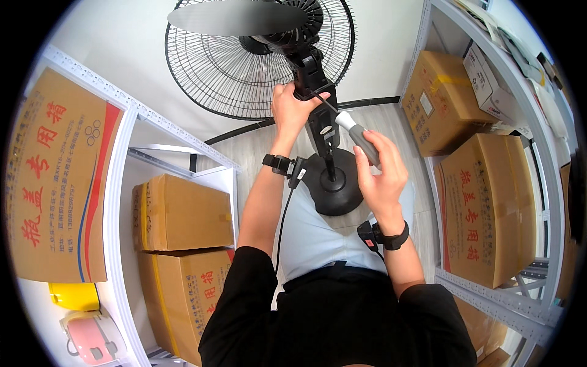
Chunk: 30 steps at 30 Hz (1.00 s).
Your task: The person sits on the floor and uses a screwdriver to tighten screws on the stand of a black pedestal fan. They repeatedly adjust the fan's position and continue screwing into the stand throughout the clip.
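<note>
Left grip (292,111) clasped fan post (324,127); right grip (386,174) held screwdriver (359,139) against it, apparently mid-screwing; next turn likely needed alignment.

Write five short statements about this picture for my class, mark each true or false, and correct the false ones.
1. The right hand holds a screwdriver with a grey-and-white handle. True.
2. The left hand rests on a brown cardboard box. False: it is on the black plastic column of the fan.
3. The screwdriver's thin metal shaft points toward the column. True.
4. The small pink plastic object stands on the right-hand shelving. False: it is at the picture's lower left.
5. Both wrists are bare. False: each wears a black strap.
</note>
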### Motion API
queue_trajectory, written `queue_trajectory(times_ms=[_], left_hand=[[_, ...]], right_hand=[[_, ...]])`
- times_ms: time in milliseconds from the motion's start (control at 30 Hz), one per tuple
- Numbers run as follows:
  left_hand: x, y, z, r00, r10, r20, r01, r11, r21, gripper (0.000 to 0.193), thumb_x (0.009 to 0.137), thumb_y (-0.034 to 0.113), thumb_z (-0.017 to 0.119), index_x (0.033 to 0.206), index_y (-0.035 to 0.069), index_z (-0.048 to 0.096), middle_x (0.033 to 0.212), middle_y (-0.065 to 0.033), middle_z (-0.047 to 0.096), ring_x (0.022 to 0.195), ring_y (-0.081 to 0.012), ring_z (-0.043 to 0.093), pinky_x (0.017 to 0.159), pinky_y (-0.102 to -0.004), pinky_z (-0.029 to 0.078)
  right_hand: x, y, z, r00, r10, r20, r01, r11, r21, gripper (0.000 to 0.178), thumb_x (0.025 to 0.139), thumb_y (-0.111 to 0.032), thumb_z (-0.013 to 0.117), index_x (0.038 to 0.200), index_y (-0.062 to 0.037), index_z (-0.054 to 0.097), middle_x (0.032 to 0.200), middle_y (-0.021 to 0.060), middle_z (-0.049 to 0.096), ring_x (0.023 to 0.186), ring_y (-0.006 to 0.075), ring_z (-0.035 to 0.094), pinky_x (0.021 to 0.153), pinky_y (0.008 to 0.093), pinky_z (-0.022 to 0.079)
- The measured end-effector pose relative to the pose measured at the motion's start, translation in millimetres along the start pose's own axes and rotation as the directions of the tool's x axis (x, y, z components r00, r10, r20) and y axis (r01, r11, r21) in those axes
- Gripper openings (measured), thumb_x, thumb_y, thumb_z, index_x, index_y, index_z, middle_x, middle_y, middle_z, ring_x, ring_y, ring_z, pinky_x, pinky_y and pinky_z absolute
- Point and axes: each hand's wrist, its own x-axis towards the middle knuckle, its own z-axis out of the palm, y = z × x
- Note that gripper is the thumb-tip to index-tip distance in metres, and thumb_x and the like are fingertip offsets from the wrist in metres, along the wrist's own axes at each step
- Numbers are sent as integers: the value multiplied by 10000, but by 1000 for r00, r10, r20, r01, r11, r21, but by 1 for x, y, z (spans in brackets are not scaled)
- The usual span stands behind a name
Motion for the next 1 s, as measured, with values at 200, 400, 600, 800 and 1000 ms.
queue_trajectory(times_ms=[200,400,600,800,1000], left_hand=[[-4,0,3,999,2,-45,-4,999,-45,632,529,541,833,833,13,664,820,-109,550,770,-272,581,664,-402,472],[0,-3,11,987,39,-157,-44,999,-30,604,521,506,851,826,15,680,796,-129,565,738,-302,585,643,-413,479],[8,-4,21,978,-1,-210,-6,999,-33,600,516,504,856,803,8,677,799,-121,571,736,-287,596,638,-410,487],[8,-2,23,982,28,-187,-34,999,-29,609,530,532,838,811,17,675,819,-108,569,740,-282,594,650,-410,490],[3,8,25,988,30,-149,-30,1000,3,611,539,521,839,840,16,676,848,-110,575,774,-289,602,669,-407,495]], right_hand=[[1,5,1,1000,18,5,-18,1000,23,292,740,-44,736,1016,-32,641,994,149,656,858,279,657,712,330,531],[15,11,13,996,-73,51,73,997,14,289,742,-48,733,1013,-30,634,981,135,651,834,274,654,701,335,534],[37,17,16,994,-67,92,60,996,71,245,779,-77,709,1009,-50,629,937,105,642,740,214,641,576,292,534],[45,20,4,983,6,184,-5,1000,-3,236,816,-138,696,1022,-42,630,915,115,643,671,196,624,544,285,511],[40,20,-6,937,266,226,-259,964,-62,269,817,-149,698,1049,-41,619,919,132,651,671,231,636,588,326,522]])
